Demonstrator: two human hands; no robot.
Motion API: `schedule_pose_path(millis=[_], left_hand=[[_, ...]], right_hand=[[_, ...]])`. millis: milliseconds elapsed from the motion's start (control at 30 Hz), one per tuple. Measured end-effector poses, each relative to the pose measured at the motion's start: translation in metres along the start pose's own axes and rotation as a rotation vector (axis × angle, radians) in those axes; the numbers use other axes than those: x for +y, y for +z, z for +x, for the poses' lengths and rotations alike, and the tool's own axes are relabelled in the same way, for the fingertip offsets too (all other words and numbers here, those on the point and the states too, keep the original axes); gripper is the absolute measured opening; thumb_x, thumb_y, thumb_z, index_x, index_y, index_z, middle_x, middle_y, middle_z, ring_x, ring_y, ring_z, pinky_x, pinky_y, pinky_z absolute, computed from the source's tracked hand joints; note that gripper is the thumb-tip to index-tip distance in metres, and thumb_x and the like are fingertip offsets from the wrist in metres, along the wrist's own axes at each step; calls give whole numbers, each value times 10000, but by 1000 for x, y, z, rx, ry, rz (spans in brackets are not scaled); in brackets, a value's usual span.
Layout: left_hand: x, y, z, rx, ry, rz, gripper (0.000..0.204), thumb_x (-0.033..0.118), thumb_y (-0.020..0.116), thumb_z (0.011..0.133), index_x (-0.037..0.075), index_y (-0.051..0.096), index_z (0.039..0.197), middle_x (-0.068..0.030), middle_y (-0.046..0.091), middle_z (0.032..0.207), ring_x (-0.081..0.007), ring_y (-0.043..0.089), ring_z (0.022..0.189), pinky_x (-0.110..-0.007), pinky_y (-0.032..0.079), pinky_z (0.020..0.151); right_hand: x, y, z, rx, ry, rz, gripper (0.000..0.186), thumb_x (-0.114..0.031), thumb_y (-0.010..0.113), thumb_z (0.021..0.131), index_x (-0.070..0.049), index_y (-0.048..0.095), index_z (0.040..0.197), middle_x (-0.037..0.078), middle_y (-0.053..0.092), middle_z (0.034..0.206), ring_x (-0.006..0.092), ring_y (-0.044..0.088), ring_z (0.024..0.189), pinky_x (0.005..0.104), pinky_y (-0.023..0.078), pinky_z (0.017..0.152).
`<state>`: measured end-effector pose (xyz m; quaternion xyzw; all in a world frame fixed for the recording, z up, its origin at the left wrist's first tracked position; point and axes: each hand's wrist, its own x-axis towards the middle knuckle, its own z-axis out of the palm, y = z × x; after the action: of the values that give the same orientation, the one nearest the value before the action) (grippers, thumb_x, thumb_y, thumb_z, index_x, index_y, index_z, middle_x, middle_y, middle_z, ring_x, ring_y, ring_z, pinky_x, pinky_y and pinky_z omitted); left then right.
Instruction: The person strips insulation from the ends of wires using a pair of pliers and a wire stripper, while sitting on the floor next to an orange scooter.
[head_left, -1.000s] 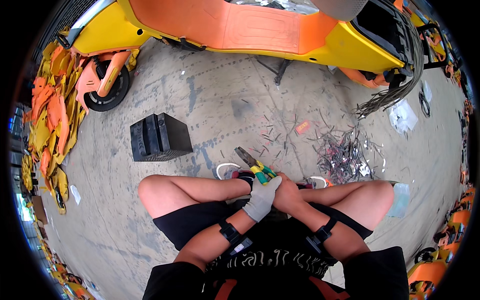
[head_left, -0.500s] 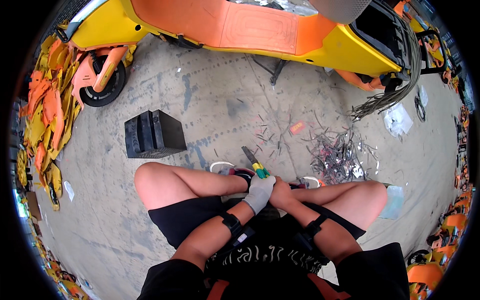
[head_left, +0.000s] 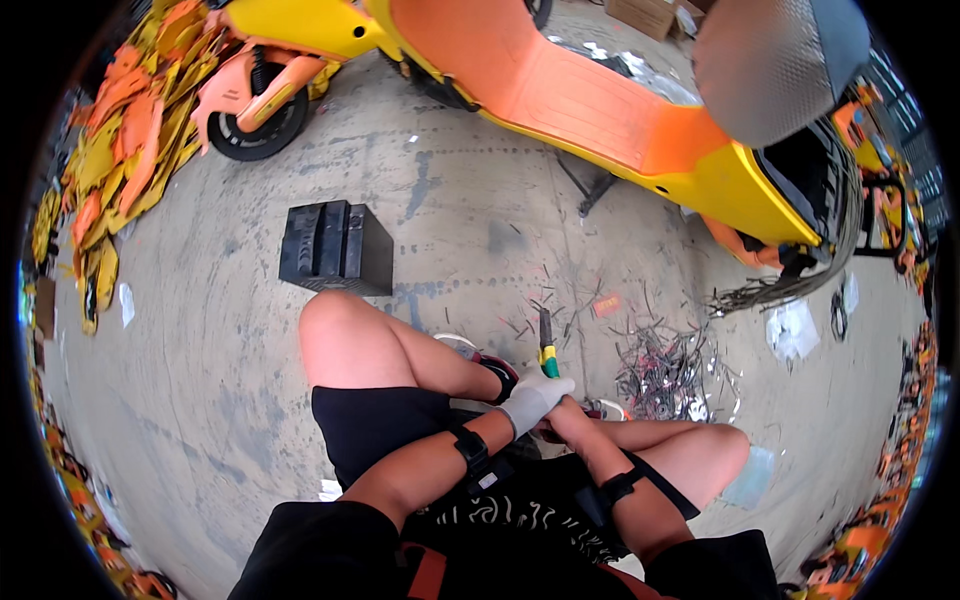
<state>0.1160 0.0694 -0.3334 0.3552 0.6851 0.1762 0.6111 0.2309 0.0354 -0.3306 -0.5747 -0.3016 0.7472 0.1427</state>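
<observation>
My left hand [head_left: 537, 397], in a pale grey-white glove, is closed around a hand tool [head_left: 547, 340] with a dark, narrow tip and a yellow-and-green handle. Its tip points away from me over the floor, and most of the handle is covered by the glove, so the exact kind cannot be told. Bare and pressed up beside the glove, my right hand [head_left: 572, 420] has its fingers hidden. Both hands rest between my crossed legs. Just beyond and to the right lies a heap of cut wire scraps [head_left: 665, 372] in black, grey and reddish pieces.
A black block-shaped case [head_left: 340, 248] stands beyond my left knee. A yellow-and-orange scooter [head_left: 590, 100] spans the far side, with a bundle of grey cables [head_left: 775, 295] hanging from its rear. Body panels [head_left: 125, 150] are piled far left. White plastic [head_left: 792, 330] lies right.
My view has shifted, moving the scooter and case within it. The tool's tip now points almost straight ahead instead of slanting left. My hands remain together.
</observation>
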Motion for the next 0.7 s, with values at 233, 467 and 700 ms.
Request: schedule_pose_path(millis=[233, 467, 700], left_hand=[[23, -16, -33, 182, 208, 167, 711, 330, 760, 673, -33, 518, 1234, -267, 655, 1045, -419, 667, 971, -460, 542, 855], [40, -27, -66, 247, 447, 145, 753, 255, 739, 682, -48, 461, 1312, -290, 611, 1170, -443, 638, 1063, -480, 527, 915], [43, -25, -79, 179, 452, 141, 780, 275, 751, 712, -59, 403, 1325, -308, 574, 1212, -477, 625, 1049, -510, 514, 919]], right_hand=[[0, 16, -1, -50, -21, 347, 285, -211, 637, 964, -102, 608, 1225, 33, 670, 1109, 106, 666, 927, 253, 537, 710], [28, -2, 11, -80, -236, 69, 332, -215, 624, 982, -88, 572, 1284, 38, 651, 1175, 128, 650, 1013, 268, 532, 804], [23, 0, 2, -16, -302, -93, 354, -216, 614, 995, -80, 550, 1315, 58, 648, 1193, 152, 656, 1037, 297, 542, 831]])
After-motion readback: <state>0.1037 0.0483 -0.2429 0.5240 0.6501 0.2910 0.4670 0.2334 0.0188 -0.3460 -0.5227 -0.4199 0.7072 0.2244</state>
